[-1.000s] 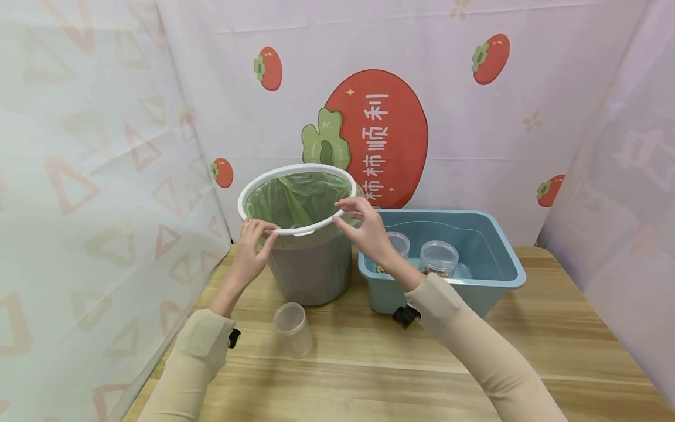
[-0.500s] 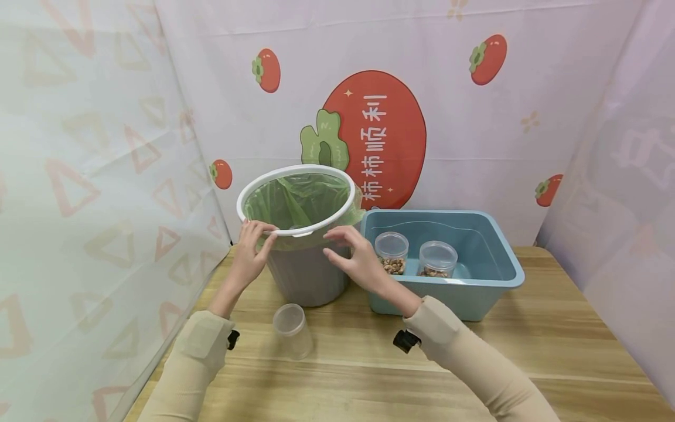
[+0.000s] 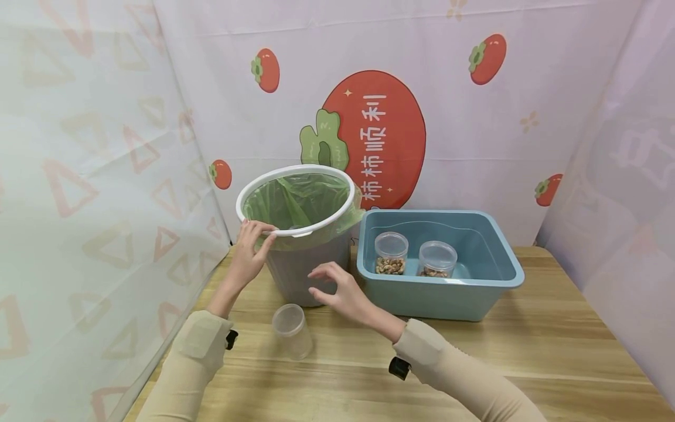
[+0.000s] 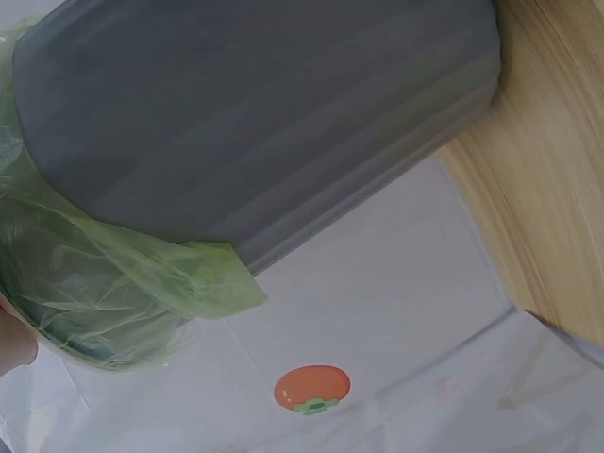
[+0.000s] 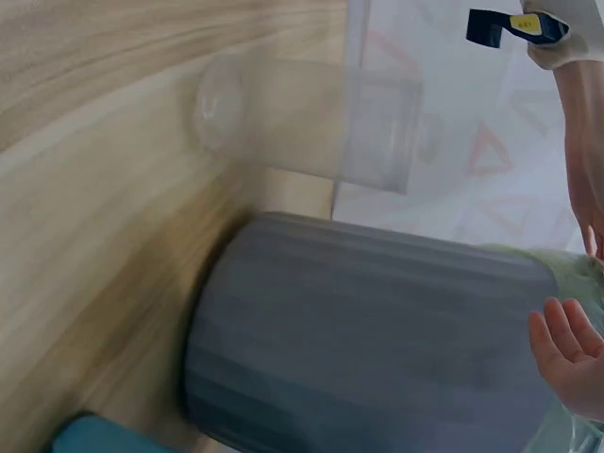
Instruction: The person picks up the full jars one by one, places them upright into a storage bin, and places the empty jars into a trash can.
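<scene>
A grey trash can (image 3: 295, 269) with a white rim ring (image 3: 300, 232) and a green bin liner (image 3: 311, 196) folded over its top stands on the table. My left hand (image 3: 248, 252) pinches the near left part of that ring, fingers over it and thumb at the front. My right hand (image 3: 343, 293) holds nothing; its fingers and thumb are spread apart in front of the can's lower right side. Below and left of it stands an upright clear plastic jar (image 3: 293, 334), also in the right wrist view, where the jar (image 5: 302, 123) lies above the can.
A blue tub (image 3: 427, 299) sits on the wooden table (image 3: 369, 381), right of the can. Inside it are two clear jars, one on the left (image 3: 391, 255) and one on the right (image 3: 437, 259), each with brown nut-like pieces at the bottom. Fabric walls surround the table.
My right hand has left the rim and come down toward me, in front of the can. The left hand stays at the rim. A loose liner flap now shows at the right side.
</scene>
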`<state>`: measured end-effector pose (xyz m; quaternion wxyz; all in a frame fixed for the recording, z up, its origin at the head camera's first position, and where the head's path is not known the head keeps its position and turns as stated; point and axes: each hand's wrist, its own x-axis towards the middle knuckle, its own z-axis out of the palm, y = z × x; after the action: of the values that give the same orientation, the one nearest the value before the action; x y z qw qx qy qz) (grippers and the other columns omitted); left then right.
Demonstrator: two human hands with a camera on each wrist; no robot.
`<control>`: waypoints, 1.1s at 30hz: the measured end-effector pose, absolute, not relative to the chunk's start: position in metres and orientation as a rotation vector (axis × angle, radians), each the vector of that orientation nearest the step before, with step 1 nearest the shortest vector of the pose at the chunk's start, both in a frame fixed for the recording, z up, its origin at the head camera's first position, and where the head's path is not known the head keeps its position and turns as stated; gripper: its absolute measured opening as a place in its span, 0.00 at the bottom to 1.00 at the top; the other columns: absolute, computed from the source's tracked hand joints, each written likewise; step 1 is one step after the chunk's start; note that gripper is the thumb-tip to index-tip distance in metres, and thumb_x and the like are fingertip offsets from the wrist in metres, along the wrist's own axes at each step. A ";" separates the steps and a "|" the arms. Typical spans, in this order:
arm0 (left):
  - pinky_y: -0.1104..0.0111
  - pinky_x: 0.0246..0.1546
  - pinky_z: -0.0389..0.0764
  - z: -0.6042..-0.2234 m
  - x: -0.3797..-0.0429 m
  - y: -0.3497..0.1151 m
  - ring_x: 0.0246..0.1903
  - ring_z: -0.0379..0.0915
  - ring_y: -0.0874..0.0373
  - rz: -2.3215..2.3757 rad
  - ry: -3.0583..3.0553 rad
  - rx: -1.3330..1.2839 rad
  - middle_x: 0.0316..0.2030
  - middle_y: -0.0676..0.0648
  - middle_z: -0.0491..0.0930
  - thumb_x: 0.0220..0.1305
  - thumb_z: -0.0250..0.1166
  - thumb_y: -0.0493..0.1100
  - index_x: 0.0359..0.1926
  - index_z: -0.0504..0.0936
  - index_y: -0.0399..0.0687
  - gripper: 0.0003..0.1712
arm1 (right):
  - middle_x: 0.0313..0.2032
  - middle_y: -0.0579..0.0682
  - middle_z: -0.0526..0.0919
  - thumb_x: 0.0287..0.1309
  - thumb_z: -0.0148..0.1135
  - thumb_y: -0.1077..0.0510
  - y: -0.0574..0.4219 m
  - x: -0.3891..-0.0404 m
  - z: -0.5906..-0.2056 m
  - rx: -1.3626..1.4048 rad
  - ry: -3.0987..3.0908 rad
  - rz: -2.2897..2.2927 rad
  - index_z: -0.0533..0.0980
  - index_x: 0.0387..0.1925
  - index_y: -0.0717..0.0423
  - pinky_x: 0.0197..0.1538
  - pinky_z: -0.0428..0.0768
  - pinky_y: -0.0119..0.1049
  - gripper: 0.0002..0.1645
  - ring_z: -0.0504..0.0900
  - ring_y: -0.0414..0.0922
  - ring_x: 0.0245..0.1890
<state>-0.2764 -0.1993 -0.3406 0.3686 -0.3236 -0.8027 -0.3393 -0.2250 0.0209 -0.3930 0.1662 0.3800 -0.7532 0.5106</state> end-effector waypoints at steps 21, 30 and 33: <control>0.45 0.59 0.46 -0.340 -0.277 -0.201 0.39 0.66 0.46 -0.860 -2.092 -0.819 0.33 0.39 0.72 0.54 0.57 0.30 0.35 0.75 0.34 0.06 | 0.42 0.52 0.73 0.48 0.64 0.61 0.000 -0.211 -0.444 1.080 -2.322 1.498 0.73 0.43 0.61 0.48 0.74 0.42 0.18 0.73 0.47 0.45; 0.44 0.58 0.45 -0.340 -0.277 -0.201 0.39 0.66 0.46 -0.861 -2.079 -0.825 0.33 0.39 0.72 0.54 0.58 0.29 0.35 0.75 0.34 0.06 | 0.47 0.53 0.70 0.46 0.66 0.58 -0.010 -0.207 -0.460 1.050 -2.387 1.471 0.72 0.46 0.59 0.51 0.72 0.37 0.23 0.71 0.47 0.49; 0.44 0.58 0.46 -0.340 -0.277 -0.201 0.39 0.66 0.46 -0.861 -2.077 -0.829 0.33 0.39 0.72 0.54 0.57 0.30 0.35 0.75 0.34 0.06 | 0.47 0.54 0.71 0.45 0.66 0.57 -0.013 -0.208 -0.465 1.038 -2.375 1.458 0.72 0.46 0.58 0.49 0.73 0.38 0.24 0.72 0.48 0.48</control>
<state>-0.2771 -0.2010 -0.3405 0.3641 -0.3220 -0.8074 -0.3345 -0.2076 -0.0132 -0.4652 0.0838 0.3477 -0.7958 0.4887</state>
